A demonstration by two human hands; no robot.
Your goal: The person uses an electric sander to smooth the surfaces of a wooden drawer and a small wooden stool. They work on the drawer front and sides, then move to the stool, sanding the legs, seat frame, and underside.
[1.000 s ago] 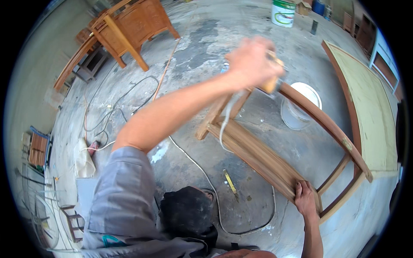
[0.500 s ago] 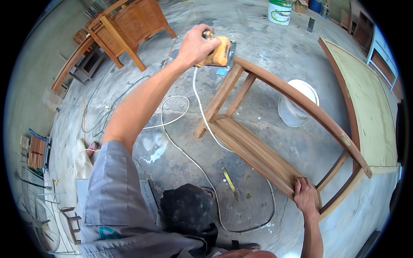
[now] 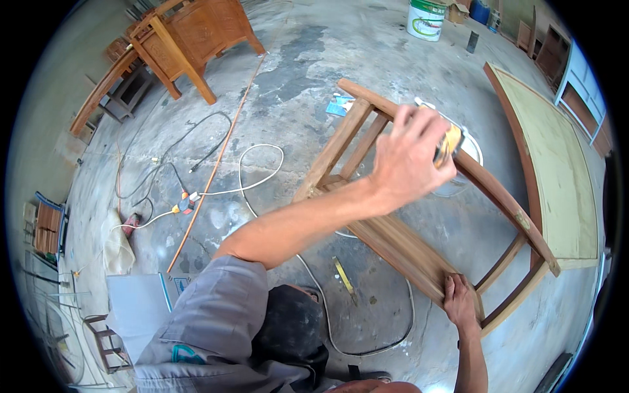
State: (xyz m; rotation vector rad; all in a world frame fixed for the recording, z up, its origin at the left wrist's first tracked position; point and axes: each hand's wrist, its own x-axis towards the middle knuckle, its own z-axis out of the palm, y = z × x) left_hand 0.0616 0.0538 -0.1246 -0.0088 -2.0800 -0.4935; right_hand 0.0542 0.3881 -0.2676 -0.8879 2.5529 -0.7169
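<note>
A wooden chair frame lies tilted on the concrete floor. My left hand reaches out over its curved top rail and grips a yellow power sander pressed against the rail. Most of the sander is hidden under my fingers. A white cord loops across the floor to the left of the frame. My right hand holds the near end of the frame's wide lower rail, close to the corner.
A white bucket stands behind the frame, a green-and-white paint bucket at the far top. Wooden chairs stand at upper left. A large framed panel lies on the right. Cables, a plug strip and a yellow tool lie on the floor.
My left hand with the sander was at the left end of the top rail half a second ago and has swept right along it. My right hand stays on the lower rail.
</note>
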